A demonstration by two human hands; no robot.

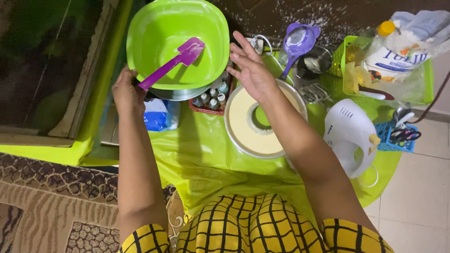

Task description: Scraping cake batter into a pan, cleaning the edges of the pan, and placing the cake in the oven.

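On the lime-green plastic sheet (pixel 206 159) spread over the floor, a person sits with both bare arms stretched forward. Their left hand (pixel 125 91) is closed around the near rim of a big, glossy lime-green plastic bowl (pixel 159 28), which rests tilted on top of a steel bowl (pixel 183 93) whose edge peeks out beneath it. Inside lies a purple spatula (pixel 173 62) with a flat, soft-looking blade, its handle poking over the rim just by that left hand; whether the fingers also touch the handle cannot be told. The right hand (pixel 253 70) hovers open, fingers spread, holding nothing, just beside the bowl's right rim and above a round ring-shaped cake tin (pixel 239 126) with a pale, matte coating and a central tube.

Handling this bowl well seems to call for a second hand on the opposite rim: the plastic looks smooth and slippery, and the stacked perch looks unsteady, so a one-sided pull could send the spatula sliding out.

Close by sit a red tray of small bottles (pixel 211 99), a white hand mixer (pixel 349 136) with rounded casing, a purple mesh strainer (pixel 297 41), and a green perforated basket (pixel 429 89) holding a flour bag.
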